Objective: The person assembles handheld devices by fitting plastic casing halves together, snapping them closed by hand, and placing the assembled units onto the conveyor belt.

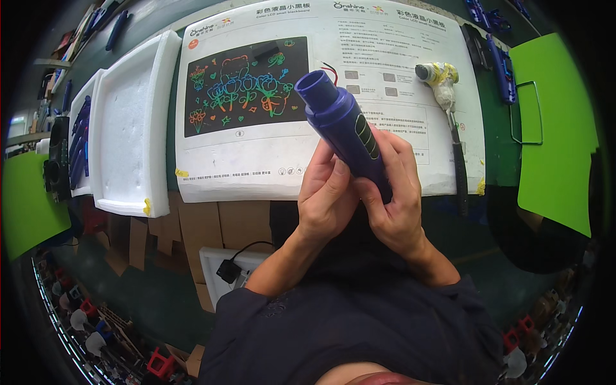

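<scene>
A dark blue plastic tube-shaped housing (346, 124) is held up in front of me, tilted with its open round end toward the upper left. Dark oval windows run along its side, and a red and a black wire show behind the open end. My left hand (328, 192) is closed about the lower left of the housing, thumb along it. Around its lower right side wraps my right hand (396, 183), the thumb pressed near the other thumb. The housing's lower end is hidden by the hands.
Beneath lies a large white printed sheet (256, 157) on the bench. A mallet with a taped head (443, 86) rests at right, before a green panel (555, 128) and wire stand (539, 112). White foam trays (131, 128) and blue parts (78, 141) are at left.
</scene>
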Available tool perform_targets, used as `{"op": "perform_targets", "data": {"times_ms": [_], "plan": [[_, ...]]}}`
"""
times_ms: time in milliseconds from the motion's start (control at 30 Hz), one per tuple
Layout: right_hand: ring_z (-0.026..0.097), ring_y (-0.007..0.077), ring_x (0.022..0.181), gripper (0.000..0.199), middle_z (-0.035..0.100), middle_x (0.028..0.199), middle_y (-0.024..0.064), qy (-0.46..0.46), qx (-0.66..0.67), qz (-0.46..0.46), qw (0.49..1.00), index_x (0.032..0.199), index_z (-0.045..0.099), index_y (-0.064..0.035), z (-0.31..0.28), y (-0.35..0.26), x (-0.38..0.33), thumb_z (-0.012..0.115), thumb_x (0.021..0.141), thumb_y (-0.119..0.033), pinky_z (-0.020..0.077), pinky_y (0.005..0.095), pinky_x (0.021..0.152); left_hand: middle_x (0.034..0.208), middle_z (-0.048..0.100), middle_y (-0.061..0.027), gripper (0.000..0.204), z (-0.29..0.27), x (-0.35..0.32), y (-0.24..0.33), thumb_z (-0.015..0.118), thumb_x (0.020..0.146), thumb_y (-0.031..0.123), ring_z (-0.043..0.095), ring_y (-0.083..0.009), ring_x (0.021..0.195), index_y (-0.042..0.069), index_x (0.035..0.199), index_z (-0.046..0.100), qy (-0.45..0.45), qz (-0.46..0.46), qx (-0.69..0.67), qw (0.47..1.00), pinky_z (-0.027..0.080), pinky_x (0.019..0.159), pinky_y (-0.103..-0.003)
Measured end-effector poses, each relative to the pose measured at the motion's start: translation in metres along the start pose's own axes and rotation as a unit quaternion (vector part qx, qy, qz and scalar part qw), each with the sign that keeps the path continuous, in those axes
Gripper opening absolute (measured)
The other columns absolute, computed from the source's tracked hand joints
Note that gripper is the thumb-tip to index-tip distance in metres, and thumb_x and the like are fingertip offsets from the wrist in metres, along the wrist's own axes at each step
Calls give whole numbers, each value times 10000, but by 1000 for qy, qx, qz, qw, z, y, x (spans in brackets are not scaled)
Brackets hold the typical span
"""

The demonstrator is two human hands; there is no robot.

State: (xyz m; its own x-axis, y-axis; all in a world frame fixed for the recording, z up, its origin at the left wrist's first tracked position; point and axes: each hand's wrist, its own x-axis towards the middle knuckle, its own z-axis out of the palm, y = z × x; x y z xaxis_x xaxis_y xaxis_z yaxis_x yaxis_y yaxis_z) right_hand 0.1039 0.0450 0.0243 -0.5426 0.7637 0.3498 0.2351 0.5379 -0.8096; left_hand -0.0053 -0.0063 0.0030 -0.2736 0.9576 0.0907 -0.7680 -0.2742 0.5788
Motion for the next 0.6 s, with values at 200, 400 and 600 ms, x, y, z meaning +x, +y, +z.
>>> {"op": "perform_targets", "data": {"times_ms": [200, 400, 600], "plan": [[608, 306, 945, 480, 588, 1045, 158, 0, -102, -101, 990, 1242, 558, 7, -6, 20, 8, 727, 816, -135, 510, 339, 805, 1326, 469, -186, 763, -21, 12, 22, 702, 853, 308, 521, -246, 1195, -61, 1403, 322, 46, 54, 222, 972, 419, 1011, -382], [591, 288, 692, 324, 577, 781, 150, 46, 23, -37, 998, 871, 587, 28, -15, 19, 21, 510, 975, -269, 470, 336, 601, 1164, 572, -224, 549, -3, -3, 16, 716, 818, -2, 582, -308, 1117, -56, 1275, 419, -34, 151, 269, 951, 470, 979, -412], [513, 283, 480, 230, 501, 559, 115, 89, 29, -76, 993, 655, 562, 0, -5, 24, 38, 537, 881, -33, 397, 370, 455, 1177, 577, -269, 567, -8, -8, -2, 793, 777, 111, 586, -353, 1131, -46, 1212, 464, -34, 279, 345, 896, 472, 974, -458]]}}
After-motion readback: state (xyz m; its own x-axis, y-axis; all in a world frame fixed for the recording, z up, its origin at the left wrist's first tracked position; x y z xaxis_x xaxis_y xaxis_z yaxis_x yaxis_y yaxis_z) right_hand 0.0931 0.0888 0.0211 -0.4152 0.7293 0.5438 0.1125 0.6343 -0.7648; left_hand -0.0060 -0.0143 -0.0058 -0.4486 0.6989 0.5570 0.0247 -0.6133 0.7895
